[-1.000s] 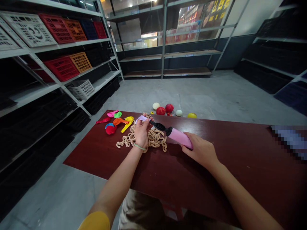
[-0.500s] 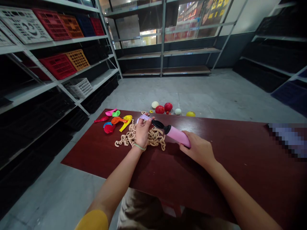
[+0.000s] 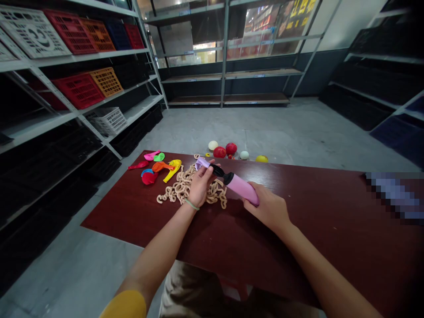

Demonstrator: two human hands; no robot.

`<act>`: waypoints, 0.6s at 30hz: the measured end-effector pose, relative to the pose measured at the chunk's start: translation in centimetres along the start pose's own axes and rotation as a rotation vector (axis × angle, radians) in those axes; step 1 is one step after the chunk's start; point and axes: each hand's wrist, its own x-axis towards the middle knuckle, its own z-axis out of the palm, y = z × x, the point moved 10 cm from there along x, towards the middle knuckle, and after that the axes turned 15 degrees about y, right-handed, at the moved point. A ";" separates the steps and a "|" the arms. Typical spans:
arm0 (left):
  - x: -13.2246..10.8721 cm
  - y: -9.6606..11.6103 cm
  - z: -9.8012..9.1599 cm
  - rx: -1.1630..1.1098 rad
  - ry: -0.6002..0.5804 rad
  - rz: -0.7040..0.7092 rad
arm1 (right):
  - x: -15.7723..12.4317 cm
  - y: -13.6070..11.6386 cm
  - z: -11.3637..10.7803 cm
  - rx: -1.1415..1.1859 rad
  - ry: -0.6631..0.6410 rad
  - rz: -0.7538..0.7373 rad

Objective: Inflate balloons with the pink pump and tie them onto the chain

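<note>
A pink hand pump [image 3: 243, 188] with a black nozzle end slants over the middle of the dark red table [image 3: 314, 207]. My right hand [image 3: 268, 205] is closed round its pink body. At the black end, my left hand [image 3: 199, 185] pinches the nozzle together with a limp lilac balloon [image 3: 201, 163]. Beneath and around my left hand lies a heap of beige curled strands [image 3: 180, 187]. Flat balloons rest to the left: yellow [image 3: 172, 171], orange [image 3: 162, 166], red [image 3: 149, 178], green [image 3: 159, 157] and pink [image 3: 152, 155].
Beyond the table's far edge are several round objects on the floor, among them a red one [image 3: 219, 152] and a yellow one [image 3: 261, 158]. A blurred bluish item [image 3: 395, 192] lies at the table's right. Shelves with crates [image 3: 78, 90] stand left.
The lilac balloon shows more upright above my left fingers, and the pump sits slightly further left with my right hand. The whole view has shifted a little.
</note>
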 end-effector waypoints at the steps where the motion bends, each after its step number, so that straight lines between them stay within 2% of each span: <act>1: -0.1 0.1 0.2 -0.032 -0.010 0.008 | 0.0 -0.2 0.1 0.008 -0.007 0.004; 8: -0.9 1.6 0.1 -0.206 0.096 0.123 | -0.3 -3.0 0.9 0.102 -0.089 -0.040; 13: -2.0 3.3 0.1 -0.262 0.111 0.210 | -0.8 -4.6 2.0 0.119 -0.150 -0.029; 16: -1.4 4.8 -0.7 -0.258 0.150 0.267 | -0.7 -5.0 2.1 0.084 -0.150 -0.101; 18: -0.3 5.9 -2.1 -0.246 0.223 0.304 | -0.6 -4.4 2.0 0.016 -0.146 -0.171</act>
